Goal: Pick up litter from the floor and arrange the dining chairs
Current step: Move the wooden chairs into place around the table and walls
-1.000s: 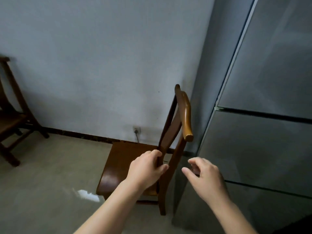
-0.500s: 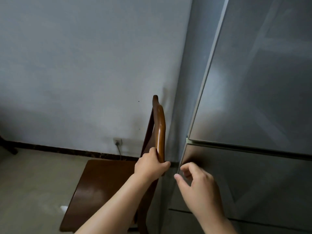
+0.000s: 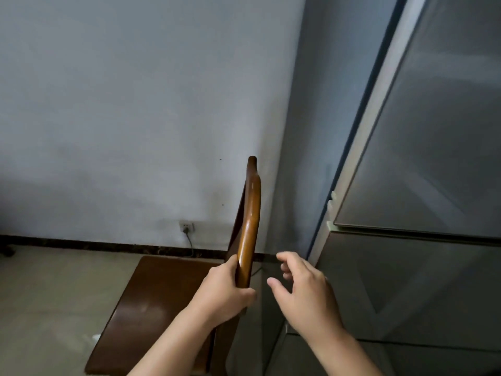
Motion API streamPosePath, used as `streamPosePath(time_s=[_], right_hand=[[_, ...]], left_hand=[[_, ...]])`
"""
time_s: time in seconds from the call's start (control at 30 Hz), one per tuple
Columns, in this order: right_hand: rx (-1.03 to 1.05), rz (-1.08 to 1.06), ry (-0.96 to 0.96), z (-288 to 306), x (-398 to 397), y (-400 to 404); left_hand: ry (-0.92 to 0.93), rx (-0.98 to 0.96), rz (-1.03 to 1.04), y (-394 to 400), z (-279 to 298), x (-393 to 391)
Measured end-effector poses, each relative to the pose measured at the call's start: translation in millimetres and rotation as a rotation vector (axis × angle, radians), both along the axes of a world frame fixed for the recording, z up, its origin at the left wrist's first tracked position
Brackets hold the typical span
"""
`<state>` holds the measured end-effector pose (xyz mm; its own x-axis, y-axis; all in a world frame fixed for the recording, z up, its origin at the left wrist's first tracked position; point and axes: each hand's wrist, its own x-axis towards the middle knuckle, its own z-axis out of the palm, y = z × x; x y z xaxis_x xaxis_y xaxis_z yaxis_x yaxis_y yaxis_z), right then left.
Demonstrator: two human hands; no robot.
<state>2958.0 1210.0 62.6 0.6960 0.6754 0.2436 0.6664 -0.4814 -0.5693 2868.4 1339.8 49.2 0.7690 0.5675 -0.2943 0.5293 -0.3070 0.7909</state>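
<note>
A dark brown wooden dining chair [image 3: 160, 302] stands in the corner beside the fridge, seen edge-on along its curved top rail [image 3: 250, 213]. My left hand [image 3: 225, 293] is closed around the near end of that rail. My right hand [image 3: 303, 291] hovers just to the right of the rail, fingers spread and curled, touching nothing. A small white scrap of litter [image 3: 97, 336] shows on the floor by the seat's left edge, mostly hidden by the seat.
A tall grey fridge [image 3: 423, 185] fills the right side, close to the chair back. The white wall [image 3: 135, 104] has a socket with a plugged cable [image 3: 187, 227] above a dark skirting board. Beige tiled floor [image 3: 54, 294] lies to the left.
The view has swung right and closer to the chair. My left hand has slid from the back's upright to the top rail's end. The second chair at the left has left the view.
</note>
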Motion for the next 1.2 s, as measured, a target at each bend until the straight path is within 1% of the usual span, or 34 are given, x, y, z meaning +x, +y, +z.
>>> streamPosePath(time_s=[0.1,0.17,0.3,0.43,0.63,0.73,0.83,0.93,1.07,1.2], right_hand=[[-0.101,0.144,0.067,-5.1,-5.6,34.5],[-0.174,0.224,0.072,-8.7,-14.2,60.4],[-0.218,0.281,0.091,-16.0,-38.4,98.0],[-0.183,0.297,0.112,-24.3,-65.6,123.4],[-0.138,0.262,0.144,-31.9,-102.0,154.9],[-0.101,0.231,0.184,-32.8,-111.1,167.0],[-0.087,0.219,0.191,-30.9,-110.3,174.0],[-0.094,0.210,0.210,-27.6,-105.4,176.3],[-0.096,0.243,0.262,-26.9,-98.6,179.0],[-0.096,0.311,0.454,-23.7,-81.8,184.8]], left_hand=[[0.011,-0.034,-0.023,14.6,4.6,-40.6],[0.025,-0.043,-0.012,27.7,6.3,-71.2],[0.057,-0.008,0.042,56.5,7.4,-128.7],[0.131,0.098,0.039,81.9,11.8,-177.6],[0.188,0.157,0.126,110.2,12.8,-253.2],[0.242,0.304,0.182,116.8,16.7,-279.4],[0.324,0.477,0.211,115.9,18.2,-285.7],[0.346,0.575,0.182,113.3,12.6,-276.1],[0.330,0.590,0.193,111.8,0.7,-252.3],[0.427,0.589,0.225,111.8,-3.8,-242.4]])
